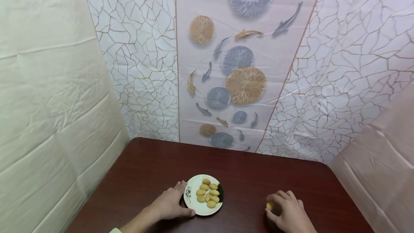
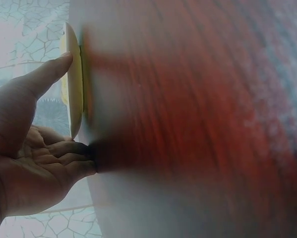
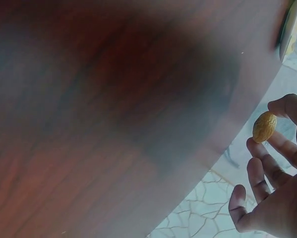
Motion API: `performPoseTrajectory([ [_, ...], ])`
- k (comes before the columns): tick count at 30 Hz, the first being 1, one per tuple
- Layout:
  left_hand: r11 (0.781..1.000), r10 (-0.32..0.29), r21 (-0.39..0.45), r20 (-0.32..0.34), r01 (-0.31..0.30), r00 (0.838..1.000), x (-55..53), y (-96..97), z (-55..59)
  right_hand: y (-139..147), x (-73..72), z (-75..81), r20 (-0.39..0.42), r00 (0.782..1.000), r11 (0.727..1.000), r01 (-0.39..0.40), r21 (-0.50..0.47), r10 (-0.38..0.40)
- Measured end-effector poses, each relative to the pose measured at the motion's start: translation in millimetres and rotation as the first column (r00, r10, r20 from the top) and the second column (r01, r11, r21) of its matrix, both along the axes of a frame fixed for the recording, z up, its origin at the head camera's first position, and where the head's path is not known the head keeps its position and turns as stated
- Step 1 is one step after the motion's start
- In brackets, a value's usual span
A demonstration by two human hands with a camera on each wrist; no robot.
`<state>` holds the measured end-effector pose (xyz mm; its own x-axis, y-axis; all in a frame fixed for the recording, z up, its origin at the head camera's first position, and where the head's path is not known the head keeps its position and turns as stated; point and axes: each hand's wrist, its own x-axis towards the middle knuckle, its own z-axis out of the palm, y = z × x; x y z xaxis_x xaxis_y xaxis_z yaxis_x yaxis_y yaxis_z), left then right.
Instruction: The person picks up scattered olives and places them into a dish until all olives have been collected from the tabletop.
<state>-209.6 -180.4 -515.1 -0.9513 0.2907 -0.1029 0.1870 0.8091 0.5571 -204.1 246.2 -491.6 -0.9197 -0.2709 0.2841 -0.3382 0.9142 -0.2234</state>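
A round white plate (image 1: 190, 208) with a dark floral motif and a dark patch at its right edge lies on the table. Several small yellow oval pieces (image 1: 211, 204) are grouped on it. My left hand (image 1: 169, 202) spreads around the plate's left side, thumb at the near rim and fingers by the far left rim. In the left wrist view the thumb (image 2: 49, 72) touches the rim. Well to the right, my right hand (image 1: 289, 211) pinches one wrinkled yellow oval piece (image 3: 265, 127) between thumb and fingertips, low over the table; its other fingers are spread.
The dark red-brown wooden table (image 1: 245, 175) has rounded far corners. Behind it hangs a patterned cloth (image 1: 220, 82) with fish and lily-pad prints. Pale cloth walls (image 1: 58, 118) close in the left and right sides.
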Motion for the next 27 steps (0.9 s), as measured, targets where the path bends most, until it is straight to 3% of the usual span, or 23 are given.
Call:
performPoseTrajectory([
  [5, 1.000, 0.003, -0.002, -0.001, -0.003, 1.000, -0.3, 0.9, 2.4, -11.9, -4.6, 2.9, 0.020, 0.999, 1.000, -0.024, -0.018, 0.024],
  [12, 1.000, 0.007, -0.010, 0.002, -0.007, 1.000, 4.7, 1.8, 4.9, -25.6, -7.0, -0.8, -0.081, 0.995, 0.996, -0.068, -0.062, 0.063],
  [20, 1.000, 0.003, -0.005, -0.002, -0.003, 1.000, 4.8, 1.7, 5.4, -37.8, -6.4, 3.9, -0.072, 0.993, 0.994, -0.093, -0.061, 0.088],
  [27, 1.000, 0.015, -0.006, 0.009, -0.015, 1.000, 4.0, -0.3, 4.1, -50.3, -9.6, 5.9, -0.125, 0.984, 0.989, -0.132, -0.063, 0.123],
])
